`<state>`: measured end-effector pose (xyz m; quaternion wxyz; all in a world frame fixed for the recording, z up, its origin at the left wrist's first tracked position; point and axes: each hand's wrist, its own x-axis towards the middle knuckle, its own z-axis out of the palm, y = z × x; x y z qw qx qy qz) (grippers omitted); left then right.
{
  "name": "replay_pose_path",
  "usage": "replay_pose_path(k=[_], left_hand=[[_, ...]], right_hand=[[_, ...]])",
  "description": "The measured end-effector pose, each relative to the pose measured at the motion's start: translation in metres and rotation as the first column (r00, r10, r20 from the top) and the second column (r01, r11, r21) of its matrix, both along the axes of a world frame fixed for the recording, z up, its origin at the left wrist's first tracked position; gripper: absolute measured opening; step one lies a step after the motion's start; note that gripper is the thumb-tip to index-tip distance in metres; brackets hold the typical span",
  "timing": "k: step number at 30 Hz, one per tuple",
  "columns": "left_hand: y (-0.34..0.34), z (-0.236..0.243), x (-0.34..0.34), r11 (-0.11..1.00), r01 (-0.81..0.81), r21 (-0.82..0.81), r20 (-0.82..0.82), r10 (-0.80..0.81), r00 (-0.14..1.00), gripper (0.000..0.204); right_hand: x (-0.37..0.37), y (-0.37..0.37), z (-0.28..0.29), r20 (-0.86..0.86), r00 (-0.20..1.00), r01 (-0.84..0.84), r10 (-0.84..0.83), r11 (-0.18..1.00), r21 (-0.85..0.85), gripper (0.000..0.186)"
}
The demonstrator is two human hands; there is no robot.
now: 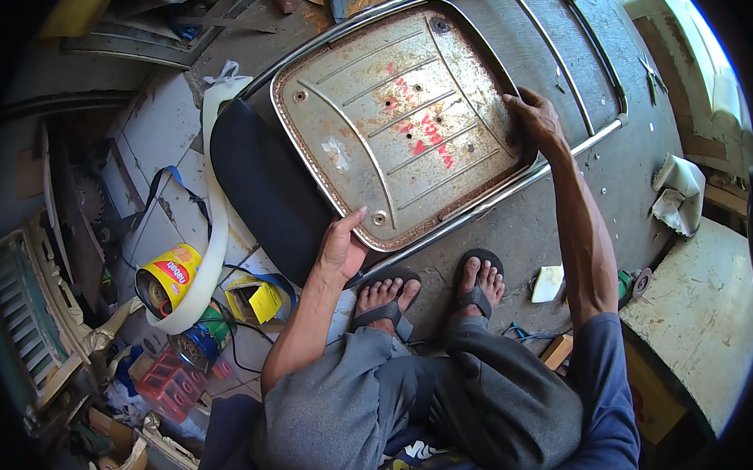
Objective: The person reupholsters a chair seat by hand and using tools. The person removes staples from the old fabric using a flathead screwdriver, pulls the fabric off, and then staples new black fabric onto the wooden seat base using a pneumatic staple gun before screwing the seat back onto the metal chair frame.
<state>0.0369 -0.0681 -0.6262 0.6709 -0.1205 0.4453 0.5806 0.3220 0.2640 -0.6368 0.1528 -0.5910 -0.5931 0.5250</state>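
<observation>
A rusty metal seat pan [406,137] with pressed ribs, several bolt holes and red handwritten marks lies tilted over a chrome tubular chair frame [587,146]. My left hand [342,247] grips its near left corner, thumb on top of the rim and fingers hidden below. On the right rim rests my right hand [537,119], thumb over the edge, its other fingers curled around the outside and partly hidden. A black padded chair part [261,190] sits under the pan's left side; how it joins the frame is hidden.
At left lie a yellow can [176,273], a white foam strip [215,200], a yellow box [257,301] and red clear-sided packs [166,383]. Scissors [651,80] and crumpled material [679,195] are at far right. A pale board [703,305] stands near my right arm.
</observation>
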Motion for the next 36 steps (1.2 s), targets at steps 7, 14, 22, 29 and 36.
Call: replay_pose_path(k=[7, 14, 22, 29, 36], left_hand=[[0.005, 0.001, 0.003, 0.995, -0.040, -0.095, -0.089, 0.031, 0.996, 0.043], [0.005, -0.006, 0.001, 0.972, -0.076, -0.221, -0.334, -0.002, 0.942, 0.036], [0.004, -0.015, 0.000, 0.978, -0.031, -0.204, -0.384, -0.051, 0.922, 0.036], [0.009, -0.011, 0.009, 0.976, 0.007, -0.217, -0.414, -0.099, 0.905, 0.040], [0.007, -0.009, 0.006, 0.976, -0.019, -0.216, -0.422, -0.076, 0.903, 0.040]], right_hand=[[-0.005, -0.007, 0.007, 0.046, 0.998, -0.053, 0.052, 0.998, 0.033, 0.058], [0.028, -0.063, 0.050, 0.266, 0.960, -0.057, -0.092, 0.861, 0.505, 0.044], [0.190, -0.123, -0.003, 0.254, 0.786, 0.401, -0.564, 0.777, 0.484, 0.031], [0.214, -0.148, -0.033, 0.404, 0.717, 0.358, -0.568, 0.797, 0.486, 0.028], [0.175, -0.091, -0.044, 0.409, 0.751, 0.215, -0.518, 0.778, 0.590, 0.024]])
